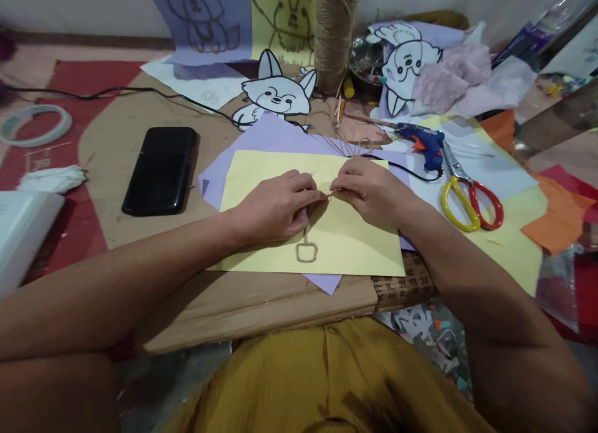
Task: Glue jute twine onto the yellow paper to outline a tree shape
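A sheet of yellow paper [364,246] lies on purple paper [268,137]. Brown twine forms a small rounded square [307,261] near its lower edge, with a short line rising from it. Over the middle of the sheet, my left hand [284,205] pinches a piece of twine [329,196] between thumb and fingers. My right hand [362,190] pinches the same twine from the other side, fingertips close to the left ones. Loose strands run up behind my right hand toward a tall twine spool [335,37]. Faint pencil lines show above my hands.
A black phone [160,171] lies left, near a tape roll [35,124]. On the right are a blue glue gun [420,143] with its black cord and scissors [467,196] with yellow and red handles. Cut-out fox drawings [278,93] and paper scraps lie behind. The cardboard edge [261,311] is in front.
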Demonstrator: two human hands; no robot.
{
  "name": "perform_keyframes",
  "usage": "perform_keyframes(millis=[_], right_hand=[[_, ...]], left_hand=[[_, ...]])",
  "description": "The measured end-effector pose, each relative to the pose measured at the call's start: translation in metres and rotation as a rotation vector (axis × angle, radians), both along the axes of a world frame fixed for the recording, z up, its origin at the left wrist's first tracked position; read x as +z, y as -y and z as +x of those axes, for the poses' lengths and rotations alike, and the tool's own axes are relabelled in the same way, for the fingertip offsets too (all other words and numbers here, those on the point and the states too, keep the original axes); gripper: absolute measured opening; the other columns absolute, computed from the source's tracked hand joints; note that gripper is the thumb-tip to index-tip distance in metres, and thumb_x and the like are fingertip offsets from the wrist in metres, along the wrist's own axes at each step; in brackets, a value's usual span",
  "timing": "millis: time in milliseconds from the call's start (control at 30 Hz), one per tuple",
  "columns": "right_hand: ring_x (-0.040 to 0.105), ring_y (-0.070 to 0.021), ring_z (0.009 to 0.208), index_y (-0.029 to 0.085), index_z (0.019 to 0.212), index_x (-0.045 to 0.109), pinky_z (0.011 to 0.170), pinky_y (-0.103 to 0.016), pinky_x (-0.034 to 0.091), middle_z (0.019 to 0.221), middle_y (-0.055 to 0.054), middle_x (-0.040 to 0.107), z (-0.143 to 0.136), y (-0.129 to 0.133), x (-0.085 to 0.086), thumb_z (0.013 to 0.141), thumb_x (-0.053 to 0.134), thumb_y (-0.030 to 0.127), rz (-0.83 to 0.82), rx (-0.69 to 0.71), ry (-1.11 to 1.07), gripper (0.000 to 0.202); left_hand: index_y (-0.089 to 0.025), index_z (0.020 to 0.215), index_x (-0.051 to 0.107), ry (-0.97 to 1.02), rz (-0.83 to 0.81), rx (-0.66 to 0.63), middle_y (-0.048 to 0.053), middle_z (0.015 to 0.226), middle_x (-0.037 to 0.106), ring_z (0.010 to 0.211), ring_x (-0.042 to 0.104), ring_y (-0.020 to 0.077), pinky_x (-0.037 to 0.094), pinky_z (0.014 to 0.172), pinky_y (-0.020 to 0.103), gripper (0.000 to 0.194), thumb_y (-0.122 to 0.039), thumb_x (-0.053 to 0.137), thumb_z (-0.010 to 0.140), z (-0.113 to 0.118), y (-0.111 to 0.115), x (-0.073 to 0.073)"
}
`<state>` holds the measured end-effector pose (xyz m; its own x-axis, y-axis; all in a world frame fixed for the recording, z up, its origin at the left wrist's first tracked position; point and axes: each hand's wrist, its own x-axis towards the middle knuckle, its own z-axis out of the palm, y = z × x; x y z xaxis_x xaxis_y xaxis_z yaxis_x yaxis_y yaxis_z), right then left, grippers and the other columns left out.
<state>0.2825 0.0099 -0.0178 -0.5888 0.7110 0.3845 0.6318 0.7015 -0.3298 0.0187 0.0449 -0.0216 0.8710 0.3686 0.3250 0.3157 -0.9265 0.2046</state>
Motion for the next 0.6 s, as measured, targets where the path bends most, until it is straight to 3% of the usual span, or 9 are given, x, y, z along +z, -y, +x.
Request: perform_keyframes(millis=[100,233,400,600], right_hand=[[0.064,-0.0264,0.102,0.021,0.107,0.072,0.087,-0.040,0.051,0.105,-0.011,0.072,0.005,-0.001,-0.001,0.100,0.062,0.010,0.026,-0.008,-0.030,0.016],[0.065,-0.0265,0.099,0.023,0.097,0.072,0.088,-0.041,0.052,0.100,-0.009,0.073,0.015,-0.003,0.005,0.098,0.063,0.010,0.035,-0.048,-0.011,0.016],[0.066,-0.0254,0.094,0.023,0.091,0.073,0.083,-0.039,0.051,0.095,-0.007,0.073,0.022,0.004,0.020,0.093,0.067,0.010,0.010,-0.125,-0.023,0.015],[0.061,-0.0205,0.086,0.022,0.094,0.077,0.073,-0.033,0.045,0.091,-0.006,0.065,0.012,0.017,0.026,0.095,0.067,0.010,-0.062,-0.092,0.033,0.015]], left_hand=[[-0.014,0.125,0.078,-0.009,0.021,0.001,0.012,0.112,0.075,0.100,0.067,0.0249,0.058,0.082,0.035,0.040,-0.009,0.055,0.092,0.000,0.001,0.001],[-0.015,0.126,0.077,-0.019,0.038,0.001,0.011,0.113,0.074,0.100,0.067,0.0251,0.057,0.080,0.034,0.041,-0.009,0.056,0.091,0.000,0.001,0.003],[-0.014,0.126,0.077,-0.025,0.037,-0.002,0.012,0.113,0.074,0.100,0.067,0.0259,0.056,0.079,0.035,0.041,-0.009,0.056,0.091,0.000,0.002,0.005],[-0.014,0.125,0.076,-0.030,0.018,0.001,0.012,0.113,0.074,0.101,0.067,0.0259,0.057,0.081,0.036,0.039,-0.009,0.057,0.092,0.001,0.002,0.004]])
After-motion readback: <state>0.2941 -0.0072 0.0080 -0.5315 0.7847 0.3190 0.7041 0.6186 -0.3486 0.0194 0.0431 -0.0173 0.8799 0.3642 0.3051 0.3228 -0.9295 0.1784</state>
